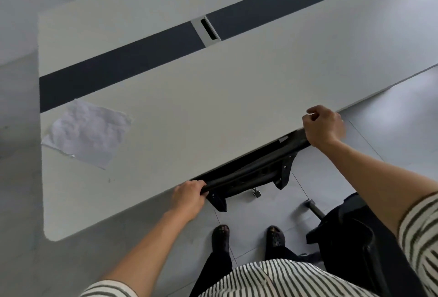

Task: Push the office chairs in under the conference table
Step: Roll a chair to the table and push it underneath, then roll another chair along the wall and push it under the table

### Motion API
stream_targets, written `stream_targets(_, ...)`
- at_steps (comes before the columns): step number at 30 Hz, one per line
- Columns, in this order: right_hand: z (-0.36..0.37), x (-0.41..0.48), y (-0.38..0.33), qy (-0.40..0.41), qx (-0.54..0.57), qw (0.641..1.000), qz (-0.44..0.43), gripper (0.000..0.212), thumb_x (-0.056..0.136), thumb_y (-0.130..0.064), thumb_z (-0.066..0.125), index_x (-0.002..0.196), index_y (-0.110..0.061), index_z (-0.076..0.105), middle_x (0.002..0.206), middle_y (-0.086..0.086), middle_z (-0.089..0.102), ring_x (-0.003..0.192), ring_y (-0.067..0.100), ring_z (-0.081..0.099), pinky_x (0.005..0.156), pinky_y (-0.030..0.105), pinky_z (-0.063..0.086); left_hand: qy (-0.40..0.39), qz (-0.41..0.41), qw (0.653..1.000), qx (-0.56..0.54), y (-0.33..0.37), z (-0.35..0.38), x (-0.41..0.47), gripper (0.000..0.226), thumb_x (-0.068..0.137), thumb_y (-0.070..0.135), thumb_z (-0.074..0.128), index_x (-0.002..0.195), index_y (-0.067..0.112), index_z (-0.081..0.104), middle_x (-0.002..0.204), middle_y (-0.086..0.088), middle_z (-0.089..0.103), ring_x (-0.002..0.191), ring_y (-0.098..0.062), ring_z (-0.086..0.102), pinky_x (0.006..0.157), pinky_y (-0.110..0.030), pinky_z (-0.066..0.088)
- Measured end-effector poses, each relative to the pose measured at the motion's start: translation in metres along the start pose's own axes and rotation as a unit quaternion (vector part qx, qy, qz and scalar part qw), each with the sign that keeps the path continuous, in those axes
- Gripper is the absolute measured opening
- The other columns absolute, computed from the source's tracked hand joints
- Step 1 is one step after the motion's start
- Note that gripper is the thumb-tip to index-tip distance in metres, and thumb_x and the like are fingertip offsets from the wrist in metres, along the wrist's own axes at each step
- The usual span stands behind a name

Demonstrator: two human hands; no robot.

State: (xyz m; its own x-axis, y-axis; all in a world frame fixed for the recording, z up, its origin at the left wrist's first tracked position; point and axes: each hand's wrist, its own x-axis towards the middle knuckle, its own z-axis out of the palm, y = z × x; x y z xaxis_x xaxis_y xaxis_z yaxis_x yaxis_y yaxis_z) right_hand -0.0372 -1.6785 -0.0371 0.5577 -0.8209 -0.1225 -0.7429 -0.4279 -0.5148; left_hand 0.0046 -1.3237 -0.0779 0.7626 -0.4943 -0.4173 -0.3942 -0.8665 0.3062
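Conference table (237, 83), chair (256, 168) tucked at its near edge.
Left hand (188, 198) and right hand (323, 126) curl around backrest top; castors likely roll easily.

Table (237, 88): you face a long pale tabletop with a rounded near-left corner.
Dark strip (123, 64): it runs lengthwise down the tabletop's middle.
Cable hatch (206, 29): a pale slotted panel breaking that strip.
Paper (88, 131): one crumpled sheet lying flat near the tabletop's left edge.
Floor (391, 116): grey tiles.
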Motion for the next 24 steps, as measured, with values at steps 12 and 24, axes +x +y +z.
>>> stream_targets(12,-0.021,-0.142,0.037,0.002,0.102,0.994,0.033,0.044,0.094,-0.041,0.051,0.135,-0.023,0.046,0.123,0.005,0.061,0.106,0.022,0.060,0.086,0.037,0.046,-0.009,0.202,0.978,-0.047,0.011,-0.042,-0.018,0.025,0.091,0.034,0.051,0.110,0.023,0.062,0.107,0.005,0.066,0.096,-0.016,0.061,0.082,-0.035,0.050)
stream_targets(24,-0.097,-0.350,0.235,0.138,-0.039,0.935,0.326,0.035,0.092,-0.035,0.055,0.121,-0.018,0.061,0.116,0.007,0.067,0.106,0.027,0.060,0.085,0.042,0.049,-0.143,0.509,0.849,0.019,0.209,0.014,-0.054,0.026,0.091,0.038,0.050,0.107,0.021,0.062,0.102,0.007,0.063,0.094,-0.011,0.058,0.080,-0.028,0.047)
